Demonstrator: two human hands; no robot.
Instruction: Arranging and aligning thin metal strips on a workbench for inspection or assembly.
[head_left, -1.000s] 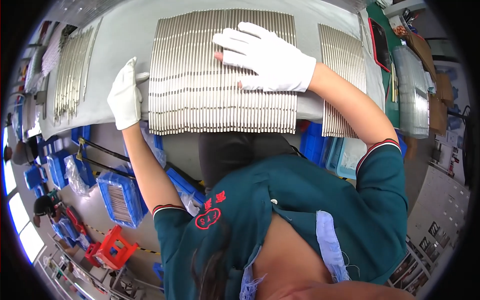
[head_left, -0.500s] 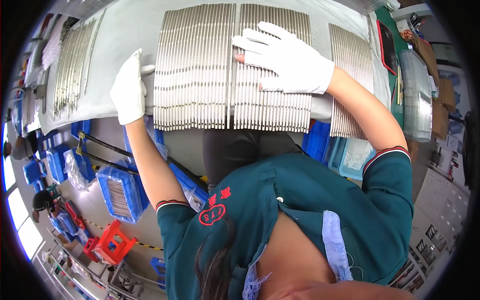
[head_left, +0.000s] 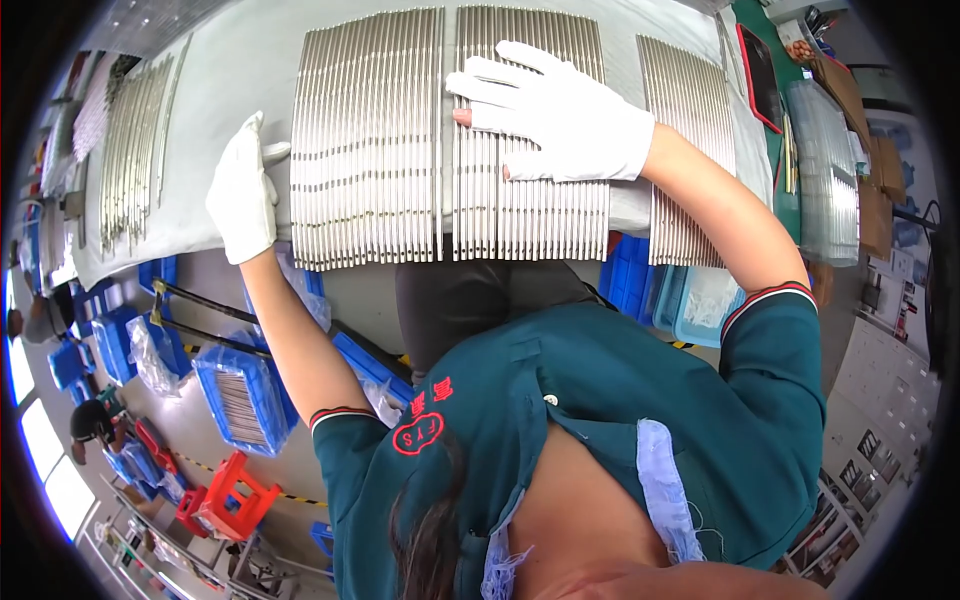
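Observation:
Slim silvery metal rods with dark bands lie side by side on a pale cloth. My right hand (head_left: 552, 115), in a white glove with bare thumb and fingertip parts showing, rests palm down with fingers spread on the middle group of rods (head_left: 555, 220). A narrow slit parts several rods at that group's left edge from the others. To the left, across a gap, lies a wider group of rods (head_left: 365, 140). Beside its left edge stands my gloved left hand (head_left: 243, 195), fingers stretched and thumb toward the rods, with nothing visible in it.
A third group of rods (head_left: 690, 100) lies at the right, partly under my forearm. Looser rods (head_left: 135, 150) are at the far left. A red-edged dark device (head_left: 760, 78) and clear plastic trays (head_left: 825, 175) sit at the right. Blue bins (head_left: 240, 395) stand below the table.
The view has shifted slightly. A single rod between the two groups now lies against the left group. Several rods under my right fingers have slid left, opening a slit behind them.

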